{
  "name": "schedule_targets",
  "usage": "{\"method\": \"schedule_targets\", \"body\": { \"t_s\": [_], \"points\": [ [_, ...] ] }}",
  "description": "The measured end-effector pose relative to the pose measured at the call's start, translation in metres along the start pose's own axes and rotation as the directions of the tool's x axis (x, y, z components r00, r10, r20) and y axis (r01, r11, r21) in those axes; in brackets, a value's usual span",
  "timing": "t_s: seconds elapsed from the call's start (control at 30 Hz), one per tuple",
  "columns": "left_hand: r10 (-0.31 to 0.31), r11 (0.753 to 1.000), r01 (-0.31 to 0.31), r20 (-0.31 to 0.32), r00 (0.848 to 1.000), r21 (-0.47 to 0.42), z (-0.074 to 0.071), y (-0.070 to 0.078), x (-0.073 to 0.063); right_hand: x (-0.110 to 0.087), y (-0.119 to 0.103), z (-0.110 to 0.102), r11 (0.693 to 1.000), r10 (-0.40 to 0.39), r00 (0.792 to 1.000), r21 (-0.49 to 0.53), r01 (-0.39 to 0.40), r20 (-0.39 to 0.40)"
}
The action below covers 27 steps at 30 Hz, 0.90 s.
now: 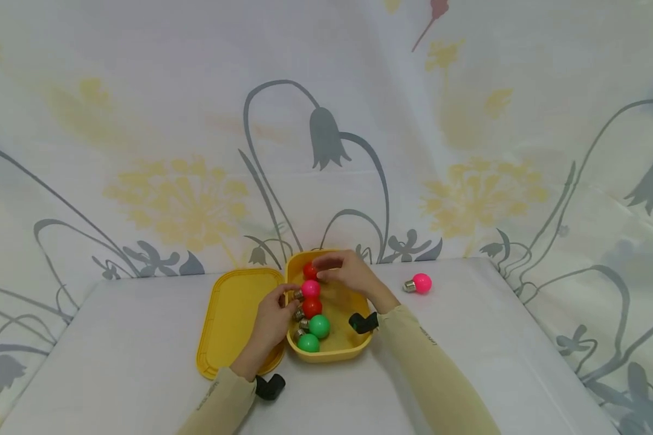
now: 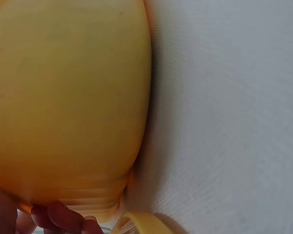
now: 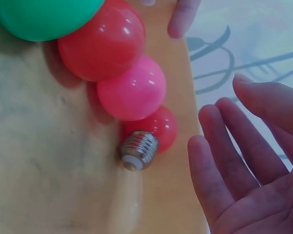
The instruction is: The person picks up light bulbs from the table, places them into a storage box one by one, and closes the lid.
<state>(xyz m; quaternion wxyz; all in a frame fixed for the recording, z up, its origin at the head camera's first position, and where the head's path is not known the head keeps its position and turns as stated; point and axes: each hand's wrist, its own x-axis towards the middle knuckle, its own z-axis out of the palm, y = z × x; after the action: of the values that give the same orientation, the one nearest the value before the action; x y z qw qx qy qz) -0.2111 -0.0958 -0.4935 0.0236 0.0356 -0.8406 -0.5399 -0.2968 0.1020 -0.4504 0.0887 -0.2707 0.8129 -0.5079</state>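
Note:
A row of light bulbs lies along the left side of an open yellow box. Nearest are two green bulbs, then a red bulb, a pink bulb and another red bulb at the far end. Its silver screw base shows in the right wrist view. My left hand reaches over the left rim, fingers loosely bent beside the pink bulb; its grip is partly hidden. Over the far part of the box, my right hand has its fingers spread beside the far red bulb, nothing between them.
The yellow lid lies flat to the left of the box, partly under my left hand. A pink bulb lies on the white table to the right. A floral cloth hangs behind.

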Motion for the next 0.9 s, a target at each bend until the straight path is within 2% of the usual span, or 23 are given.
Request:
{"method": "schedule_targets", "body": {
  "t_s": [0.2, 0.47, 0.67, 0.9],
  "points": [
    [0.005, 1.000, -0.005, 0.004, 1.000, -0.003, 0.000, 0.002, 0.000, -0.004, -0.004, -0.009, 1.000, -0.021, 1.000, -0.024, 0.020, -0.019],
    [0.000, 1.000, 0.000, 0.011, 1.000, -0.012, 0.001, 0.000, 0.000, -0.011, -0.007, -0.025, 0.998, 0.025, 0.998, -0.051, -0.028, -0.059],
    [0.001, 1.000, -0.001, 0.007, 1.000, -0.017, 0.001, 0.000, 0.001, -0.019, 0.000, -0.039, 0.998, 0.054, 0.995, -0.020, -0.057, -0.088],
    [0.002, 1.000, -0.002, 0.006, 1.000, -0.002, 0.001, 0.001, 0.000, -0.031, 0.012, -0.051, 0.997, 0.051, 0.991, -0.043, -0.056, -0.122]
  ]
}}
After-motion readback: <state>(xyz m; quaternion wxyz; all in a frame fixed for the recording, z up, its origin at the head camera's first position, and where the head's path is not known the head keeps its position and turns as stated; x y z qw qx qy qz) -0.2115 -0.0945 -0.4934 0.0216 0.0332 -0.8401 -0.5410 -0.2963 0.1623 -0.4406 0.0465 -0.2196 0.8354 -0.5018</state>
